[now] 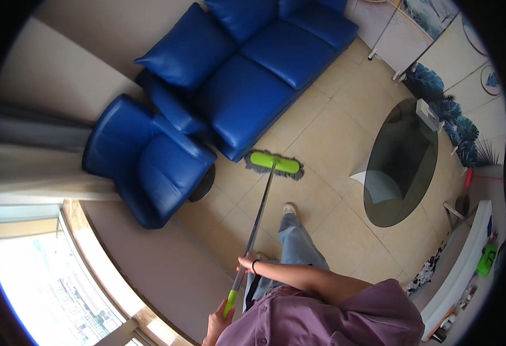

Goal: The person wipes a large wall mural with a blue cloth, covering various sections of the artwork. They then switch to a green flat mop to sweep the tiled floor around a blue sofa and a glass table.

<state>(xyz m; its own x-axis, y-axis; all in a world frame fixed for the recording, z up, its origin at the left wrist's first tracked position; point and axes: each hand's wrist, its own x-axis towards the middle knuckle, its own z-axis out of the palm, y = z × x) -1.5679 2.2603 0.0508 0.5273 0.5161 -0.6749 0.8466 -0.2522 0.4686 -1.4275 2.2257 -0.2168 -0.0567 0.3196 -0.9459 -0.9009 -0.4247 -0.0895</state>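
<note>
A flat floor mop (275, 164) with a green plastic head and grey fringed pad lies on the tiled floor, its pad beside the front corner of the blue sofa. Its metal pole slants back towards me. My right hand (248, 262), with a dark band at the wrist, is closed around the pole's middle-lower stretch. Lower in the picture, my left hand (220, 320) grips the green handle (231, 302) at the pole's end. My shoe (289, 209) stands on the tiles behind the mop head.
A blue leather sofa (253, 95) and matching armchair (166, 173) stand at the left and top. An oval glass coffee table (402, 173) is at the right, a white shelf (460, 268) at the lower right. A window (54, 277) lies lower left.
</note>
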